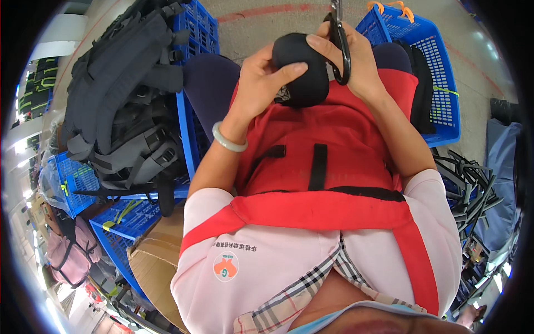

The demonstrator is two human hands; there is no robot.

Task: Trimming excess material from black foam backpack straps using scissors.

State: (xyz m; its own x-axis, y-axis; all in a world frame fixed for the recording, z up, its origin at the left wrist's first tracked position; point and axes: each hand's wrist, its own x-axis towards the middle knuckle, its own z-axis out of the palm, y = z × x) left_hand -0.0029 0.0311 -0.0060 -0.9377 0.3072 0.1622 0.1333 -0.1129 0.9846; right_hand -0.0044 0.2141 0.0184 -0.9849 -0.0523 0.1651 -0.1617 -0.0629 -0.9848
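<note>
Above my lap, both hands work on a rounded black fabric piece with a smooth, padded look and a patch of mesh or lining at its lower left. My left hand grips its left side, thumb across the front. With thumb pressed on the upper right edge, my right hand holds the other side. The same right hand also carries scissors: a long black handle loop hangs over the fingers, and a bit of metal shows at the top edge. The fingers behind the fabric are hidden.
At left, dark backpacks are heaped over blue crates, with a cardboard box below. A blue basket holding dark pieces stands at right, above a pile of black strips. A red apron covers my lap.
</note>
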